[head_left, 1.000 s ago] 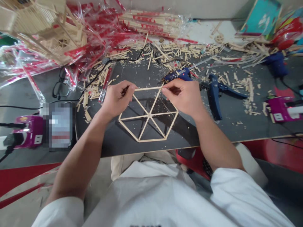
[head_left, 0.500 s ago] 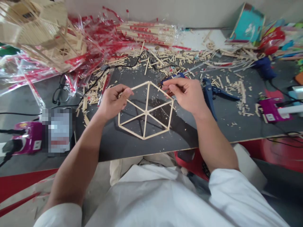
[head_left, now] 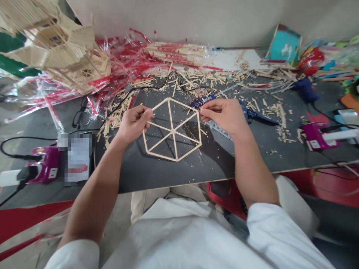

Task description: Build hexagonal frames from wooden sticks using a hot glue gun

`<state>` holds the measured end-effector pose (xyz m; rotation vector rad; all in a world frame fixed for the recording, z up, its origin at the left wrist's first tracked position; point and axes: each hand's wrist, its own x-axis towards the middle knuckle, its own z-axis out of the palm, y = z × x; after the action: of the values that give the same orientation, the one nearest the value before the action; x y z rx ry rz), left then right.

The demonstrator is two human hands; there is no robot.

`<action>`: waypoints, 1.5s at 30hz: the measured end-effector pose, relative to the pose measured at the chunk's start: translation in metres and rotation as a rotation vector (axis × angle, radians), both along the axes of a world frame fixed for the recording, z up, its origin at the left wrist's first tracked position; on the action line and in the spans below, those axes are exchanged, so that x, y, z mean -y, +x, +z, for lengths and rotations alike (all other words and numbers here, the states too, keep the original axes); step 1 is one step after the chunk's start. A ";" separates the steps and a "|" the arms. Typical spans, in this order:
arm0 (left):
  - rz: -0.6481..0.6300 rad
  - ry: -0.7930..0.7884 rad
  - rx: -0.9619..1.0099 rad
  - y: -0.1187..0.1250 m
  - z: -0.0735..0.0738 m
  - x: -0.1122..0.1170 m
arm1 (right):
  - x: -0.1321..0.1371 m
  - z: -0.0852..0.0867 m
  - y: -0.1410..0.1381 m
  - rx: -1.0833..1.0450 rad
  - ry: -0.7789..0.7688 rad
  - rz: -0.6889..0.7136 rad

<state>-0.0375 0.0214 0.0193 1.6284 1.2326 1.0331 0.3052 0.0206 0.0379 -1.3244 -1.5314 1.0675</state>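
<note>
1. Left hand (head_left: 134, 123): thumb and fingers pinched together on the upper-left side of the hexagonal wooden-stick frame (head_left: 173, 131).
2. The frame, its spokes meeting at the centre, is over the middle of the dark table (head_left: 157, 175), toward the near edge.
3. Right hand (head_left: 223, 116): fingertips (head_left: 202, 111) clamped on the frame's upper-right corner, just beside a blue glue gun (head_left: 203, 101).

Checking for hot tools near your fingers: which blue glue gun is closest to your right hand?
The blue glue gun just past the right hand's fingertips, by the stick hexagon's corner; the next one sits beyond the hand, the third far right.
</note>
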 end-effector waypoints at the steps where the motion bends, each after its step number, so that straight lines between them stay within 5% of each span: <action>1: -0.048 -0.036 -0.033 -0.001 0.002 0.001 | -0.001 0.000 0.002 0.010 0.028 -0.023; 10: -0.551 -0.478 -0.440 -0.019 0.040 0.011 | -0.031 -0.014 0.031 0.005 0.421 -0.457; 13: -0.686 -0.628 -0.603 -0.026 0.046 0.011 | -0.036 -0.016 0.036 0.019 0.435 -0.489; 15: -0.581 -0.578 -0.618 -0.034 0.042 0.008 | -0.034 -0.016 0.032 0.020 0.432 -0.455; 20: 0.041 -0.120 -0.481 -0.052 0.018 -0.005 | -0.023 -0.017 0.016 0.146 0.472 -0.329; 23: 0.183 0.015 -0.522 -0.052 0.004 -0.011 | -0.018 -0.018 0.008 0.216 0.434 -0.296; 29: 0.279 0.089 -0.382 -0.041 -0.010 -0.015 | -0.014 -0.020 -0.002 0.283 0.381 -0.236; 36: 0.241 0.092 -0.350 -0.033 -0.016 -0.015 | -0.012 -0.025 -0.005 0.313 0.342 -0.075; 45: 0.271 0.096 -0.386 -0.030 -0.015 -0.012 | -0.005 -0.018 -0.013 0.374 0.314 -0.108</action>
<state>-0.0673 0.0333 0.0041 1.8278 1.7203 0.9779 0.2920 0.0260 0.0202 -1.4152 -1.7880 0.5009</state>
